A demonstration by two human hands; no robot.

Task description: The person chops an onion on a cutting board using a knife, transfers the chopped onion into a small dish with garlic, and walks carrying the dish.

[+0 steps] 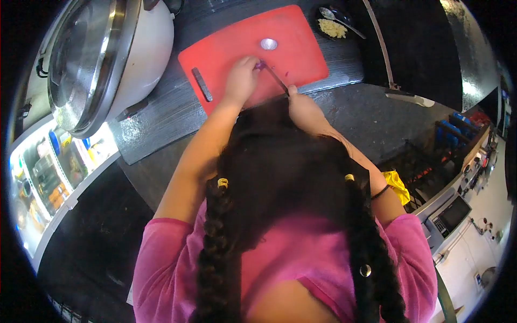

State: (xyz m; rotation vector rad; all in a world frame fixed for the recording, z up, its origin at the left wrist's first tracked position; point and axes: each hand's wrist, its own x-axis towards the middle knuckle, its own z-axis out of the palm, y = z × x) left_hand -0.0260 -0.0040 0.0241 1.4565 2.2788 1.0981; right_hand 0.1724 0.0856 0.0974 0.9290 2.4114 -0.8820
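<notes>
pinching a small purple piece [260, 65] between the fingers of the left hand [242, 79], near the middle of the red cutting board [293, 29]. gripping a knife [276, 78] by its handle with the curled fingers of the right hand [306, 111], slanting the blade toward that pinch. probably risks a nicked left fingertip, from working the edge so close; could also lose the piece sideways through a loose hold, or shift the board on the bench [137, 132] by pushing hard. farther up the board, note a pale, shiny round item [268, 44], too bright to identify. just past the board's right side, see a dark dish [339, 11] holding pale chopped bits [332, 28], with a spoon [342, 22] across it. to the left, note a big white pot [149, 51] under a glass lid [86, 51]; cannot tell its contents. below that, see a lit display case [68, 203] containing mixed goods, too blurred to name.
</notes>
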